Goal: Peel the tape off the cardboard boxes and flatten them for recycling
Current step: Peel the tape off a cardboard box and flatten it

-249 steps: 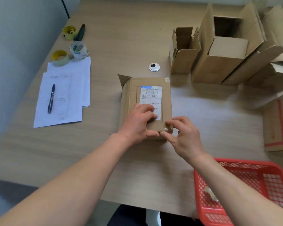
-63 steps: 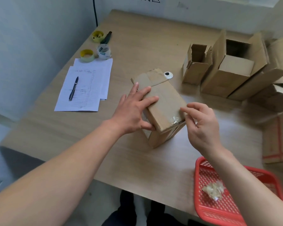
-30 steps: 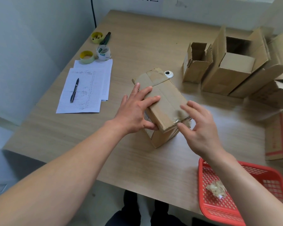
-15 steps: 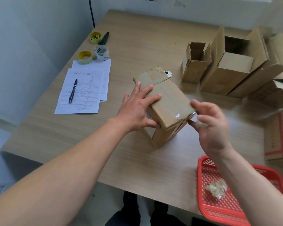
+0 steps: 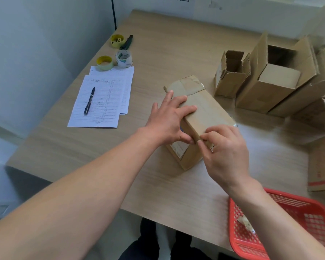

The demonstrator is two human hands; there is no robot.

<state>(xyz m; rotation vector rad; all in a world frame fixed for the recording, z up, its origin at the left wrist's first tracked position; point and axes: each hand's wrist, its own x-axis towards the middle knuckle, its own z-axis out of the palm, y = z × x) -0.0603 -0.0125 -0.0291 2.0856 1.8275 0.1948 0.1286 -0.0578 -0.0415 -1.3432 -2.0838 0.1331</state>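
We record a light wood-grain table (image 5: pixel 176 53) set into a corner of pale walls, with a black cable (image 5: pixel 113 12) running down the wall behind it. The sealed cardboard box (image 5: pixel 204 113) lies tilted at mid-table and serves as our landmark. Our left hand (image 5: pixel 169 121) lies on its near-left top edge, fingers spread flat, thumb down the side. Our right hand (image 5: pixel 225 152) is at the box's near corner, fingers curled and pinching there; whether tape is caught between them we cannot tell. Left of the box lie lined paper sheets (image 5: pixel 101 102) with a black pen (image 5: pixel 89 100) on top; beyond the sheets sit two tape rolls (image 5: pixel 104 62) and a yellow tape dispenser (image 5: pixel 117 40). Right of the box stand opened cartons (image 5: pixel 270 87), flaps up. Near-right of the box, at the table edge, a red plastic basket (image 5: pixel 298 212) holds a crumpled tape wad (image 5: pixel 245 223).
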